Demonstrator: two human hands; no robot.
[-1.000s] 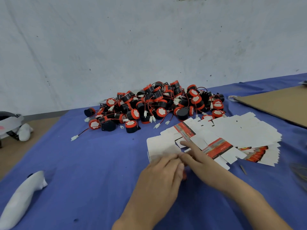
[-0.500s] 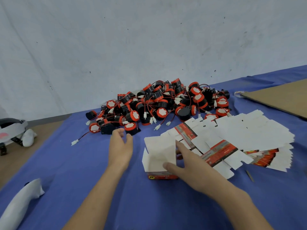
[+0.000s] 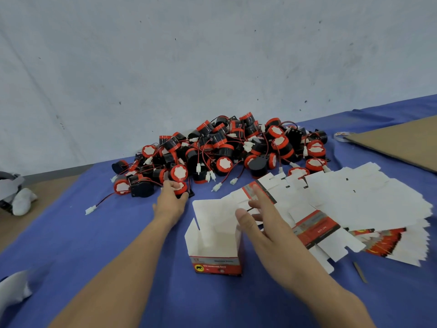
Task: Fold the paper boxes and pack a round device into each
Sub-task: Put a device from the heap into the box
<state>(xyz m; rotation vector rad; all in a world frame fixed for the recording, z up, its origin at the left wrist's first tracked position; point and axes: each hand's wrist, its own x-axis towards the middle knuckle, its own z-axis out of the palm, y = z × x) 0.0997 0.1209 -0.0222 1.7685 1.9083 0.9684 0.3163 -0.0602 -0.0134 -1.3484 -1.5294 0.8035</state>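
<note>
Left hand (image 3: 170,205): reached forward to the near edge of the pile (image 3: 224,150), fingers curled round one device (image 3: 180,187) with a red rim and white face. The device lies low at the pile's edge; whether it is clear of the cloth (image 3: 94,245) cannot be told.

Right hand (image 3: 264,227): fingers spread and straight, holding nothing. It hovers just right of the box (image 3: 215,266), thumb close to the box's upper right edge; contact cannot be confirmed. The fingertips reach over the nearest blanks (image 3: 354,202).

The hands are apart, with the box between the forearms.

Box: erected, upright on the cloth, top open, flaps raised, rear flap tallest. White inside, with a red and grey printed band low on the front wall. No contents are visible inside.

Pile: many black round devices with red rims, red and black wires and white plugs, heaped behind the box against the wall (image 3: 212,55). One plug (image 3: 90,210) trails out to the left on its wire.

Blanks: flat, white side mostly up, fanned in an overlapping stack right of the box; some show red print.

Cardboard (image 3: 402,143): a flat sheet at the far right, well apart from the box.

Left margin: two white objects (image 3: 22,201) (image 3: 13,288), unidentified.
</note>
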